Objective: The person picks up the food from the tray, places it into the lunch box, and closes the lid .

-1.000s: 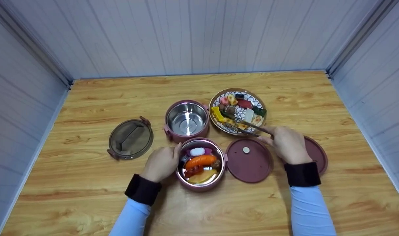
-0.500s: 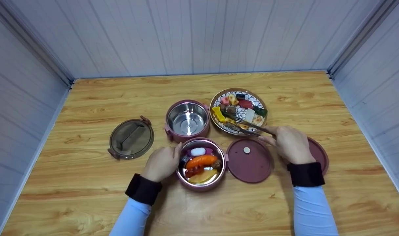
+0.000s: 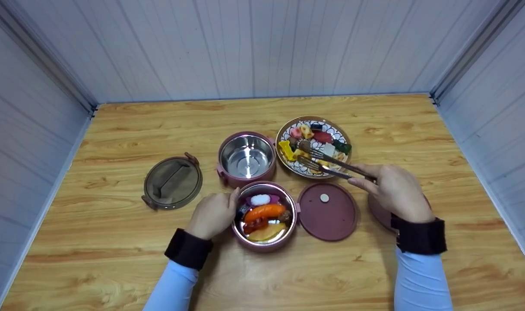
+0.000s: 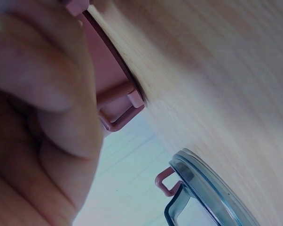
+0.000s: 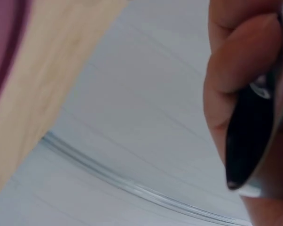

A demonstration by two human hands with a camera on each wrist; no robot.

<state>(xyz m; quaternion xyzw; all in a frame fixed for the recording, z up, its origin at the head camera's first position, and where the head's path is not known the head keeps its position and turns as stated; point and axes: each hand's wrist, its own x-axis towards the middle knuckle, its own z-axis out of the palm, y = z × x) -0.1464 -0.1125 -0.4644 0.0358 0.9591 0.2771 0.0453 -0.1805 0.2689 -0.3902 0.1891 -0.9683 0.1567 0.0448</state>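
My left hand (image 3: 213,214) grips the near left rim of a pink lunch box bowl (image 3: 262,248), thumb on the edge. Inside lie an orange sausage-like piece (image 3: 264,212), a yellow half-round piece (image 3: 267,233), a white-topped purple piece (image 3: 260,200) and other toy foods. My right hand (image 3: 394,190) holds metal tongs (image 3: 351,166), whose slotted tips spread slightly over the left part of a patterned plate (image 3: 341,128). A yellow-white piece (image 3: 300,153) shows right at the tips; I cannot tell whether they pinch it. In the right wrist view, fingers curl round the tongs' dark handle end (image 5: 249,136).
A second pink bowl (image 3: 247,166) with a bare steel inside stands behind the first, close to the plate. One maroon lid (image 3: 328,216) lies right of the near bowl; another (image 3: 380,212) lies partly under my right hand. A clear grey handled lid (image 3: 172,183) is at left.
My right hand has drawn back to the right and toward me, and the tongs' tips have lifted a little over the plate. The left hand and bowl stay put.
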